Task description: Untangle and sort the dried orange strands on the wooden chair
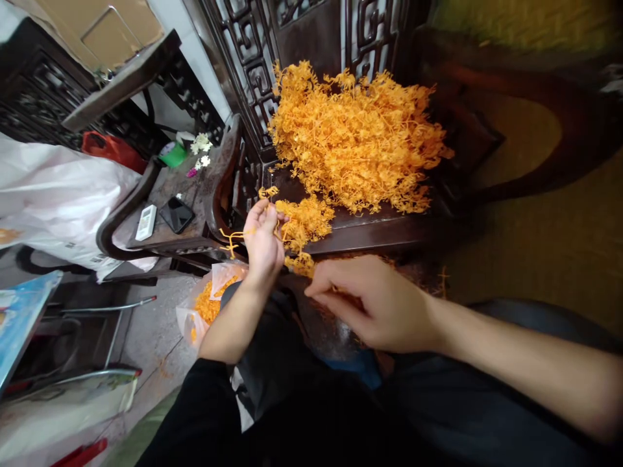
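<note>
A big heap of bright orange branching pieces with curly ends (360, 143) lies on the seat of a dark carved wooden chair (355, 230). In front of it is a smaller orange clump (309, 220), close by the fingers of my left hand (265, 243). That hand is closed on a thin orange sprig (236, 237), whose ends stick out to the left. My right hand (370, 298) is nearer to me, below the seat edge. Its thumb and forefinger are pinched together, slightly blurred; anything between them cannot be made out.
A side table (189, 188) at left carries a dark phone (177, 215), a white remote-like device (146, 222), green tape (172, 154) and small white flowers (201, 144). A plastic bag (187, 318) with orange pieces sits on the floor. White sacks (63, 194) stand far left.
</note>
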Motion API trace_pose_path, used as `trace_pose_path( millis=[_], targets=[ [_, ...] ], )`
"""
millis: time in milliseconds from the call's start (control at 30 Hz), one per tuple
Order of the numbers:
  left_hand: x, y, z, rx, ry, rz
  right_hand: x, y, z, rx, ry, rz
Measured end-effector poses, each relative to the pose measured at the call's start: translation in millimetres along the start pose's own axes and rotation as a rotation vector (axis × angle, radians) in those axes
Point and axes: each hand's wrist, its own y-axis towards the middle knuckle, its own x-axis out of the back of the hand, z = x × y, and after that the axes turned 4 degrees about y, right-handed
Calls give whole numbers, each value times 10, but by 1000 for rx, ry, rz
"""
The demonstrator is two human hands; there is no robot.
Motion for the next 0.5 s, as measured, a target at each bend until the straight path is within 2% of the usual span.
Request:
trace_pose_path(
  millis=[67,133,200,333,500],
  targets=[
    [42,40,-37,-30,60,97,48,-8,-49,-144,56,25],
    [38,-38,-102,-96,135,233,147,0,-139,-308,59,-28],
    [17,-174,-147,-188,196,296,252,17,-212,-403,37,-97],
    [19,-362,-100,-332,289,337,317,47,-212,-410,75,-240],
    [46,-373,-59,-472,528,416,207,70,-155,-383,-39,-259]
  ],
)
